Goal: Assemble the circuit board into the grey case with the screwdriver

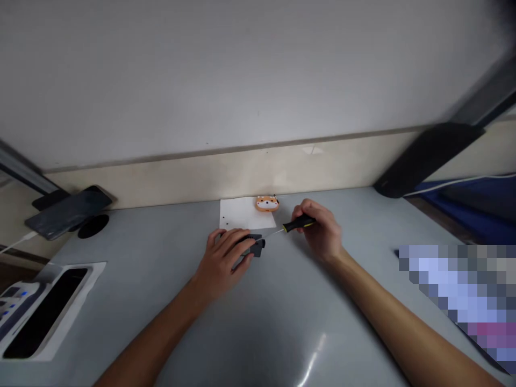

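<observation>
My left hand [226, 259] grips a small dark grey device [258, 248] on the desk; its fingers cover most of it, so I cannot make out its kind. A black knob-like part sticks out at the device's right end. In my right hand [322, 228] is a screwdriver [299, 222] with a black and yellow handle. Its thin shaft slants down left to the device, where the tip seems to meet the top; the exact contact is too small to tell. Just behind lies a white sheet of paper [237, 210] with tiny dark bits, perhaps screws, near its left edge.
An orange animal-face case [267, 203] sits on the paper's right side. At left, a phone [68, 212] leans on a stand, and another dark-screened phone [48, 312] lies on white paper. A black cylindrical object [427, 158] stands back right; a blurred-out flat item [463, 301] lies at right.
</observation>
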